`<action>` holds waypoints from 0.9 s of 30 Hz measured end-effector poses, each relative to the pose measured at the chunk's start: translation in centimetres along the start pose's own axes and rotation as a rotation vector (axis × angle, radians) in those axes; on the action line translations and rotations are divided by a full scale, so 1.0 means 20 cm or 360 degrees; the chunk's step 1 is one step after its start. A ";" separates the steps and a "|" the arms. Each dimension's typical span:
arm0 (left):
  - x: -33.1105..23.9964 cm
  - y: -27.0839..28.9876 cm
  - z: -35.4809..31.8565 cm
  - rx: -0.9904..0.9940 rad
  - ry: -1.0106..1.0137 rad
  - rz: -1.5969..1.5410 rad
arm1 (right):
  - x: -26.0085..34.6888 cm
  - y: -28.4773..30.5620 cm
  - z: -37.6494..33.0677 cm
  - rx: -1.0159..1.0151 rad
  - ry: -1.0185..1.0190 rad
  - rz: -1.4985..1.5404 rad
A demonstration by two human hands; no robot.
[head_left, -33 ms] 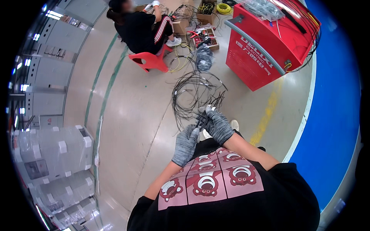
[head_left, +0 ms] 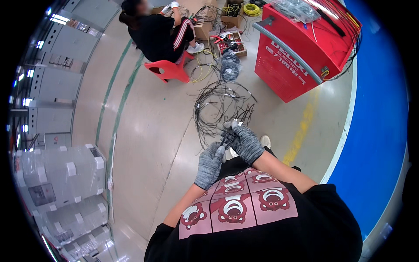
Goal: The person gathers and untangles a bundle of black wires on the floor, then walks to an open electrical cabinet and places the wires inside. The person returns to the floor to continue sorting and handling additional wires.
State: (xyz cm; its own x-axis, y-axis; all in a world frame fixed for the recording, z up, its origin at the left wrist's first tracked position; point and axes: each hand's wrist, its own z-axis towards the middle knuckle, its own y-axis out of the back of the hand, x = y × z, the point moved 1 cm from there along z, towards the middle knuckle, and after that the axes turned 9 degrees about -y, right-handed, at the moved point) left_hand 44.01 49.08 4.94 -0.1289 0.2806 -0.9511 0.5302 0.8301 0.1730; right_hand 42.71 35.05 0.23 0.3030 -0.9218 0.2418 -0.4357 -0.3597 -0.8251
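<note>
Both of my hands wear grey knit gloves and meet in front of my body. My left hand (head_left: pixel 209 166) is closed, pinching dark wires close to the right hand's fingers. Around a bunch of black wires (head_left: pixel 246 114) is my right hand (head_left: pixel 246 143), also closed; the wire ends fan out beyond its fingers. Small white sleeves (head_left: pixel 238 122) show on the wires by the right fingertips. Past my hands spreads a loose coil of black wires (head_left: pixel 200 114) with a few white tags. Whether that coil hangs from my hands or lies on the floor, I cannot tell.
A person (head_left: pixel 152 37) sits on a red stool (head_left: pixel 168 70) at the far left, near boxes of wires. A red cabinet (head_left: pixel 279 72) with a grey handle stands at the right. Wrapped grey cabinets (head_left: pixel 65 174) line the left. A black bundle in plastic (head_left: pixel 229 65) lies ahead.
</note>
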 end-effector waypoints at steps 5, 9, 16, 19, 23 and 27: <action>0.01 0.04 0.04 0.0113 -0.0080 0.0192 | -0.04 -0.08 -0.02 0.0039 -0.0047 -0.0079; -0.04 0.07 -0.02 0.0255 -0.0256 0.0654 | 0.01 0.08 0.05 -0.0018 -0.0008 0.0229; 0.10 0.34 -0.30 0.0455 -0.0133 0.1287 | 0.35 0.45 0.16 -0.0478 0.0420 0.0617; 0.52 0.56 -0.51 0.0187 0.0002 0.1059 | 0.40 0.47 0.17 -0.0448 0.0370 0.0685; 0.96 0.89 -0.75 -0.0094 0.0177 0.0970 | 0.46 0.49 0.20 -0.0528 0.0548 0.0647; 1.06 0.94 -0.87 -0.0300 0.0385 0.0539 | 0.40 0.44 0.24 -0.0411 0.0383 0.0506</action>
State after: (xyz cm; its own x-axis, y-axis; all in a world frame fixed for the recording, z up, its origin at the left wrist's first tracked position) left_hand 36.55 78.98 -7.49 -0.1785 0.6370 -0.7499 0.4173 0.7392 0.5286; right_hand 45.37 25.12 -7.47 -0.0715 -0.9884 0.1343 -0.6807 -0.0501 -0.7309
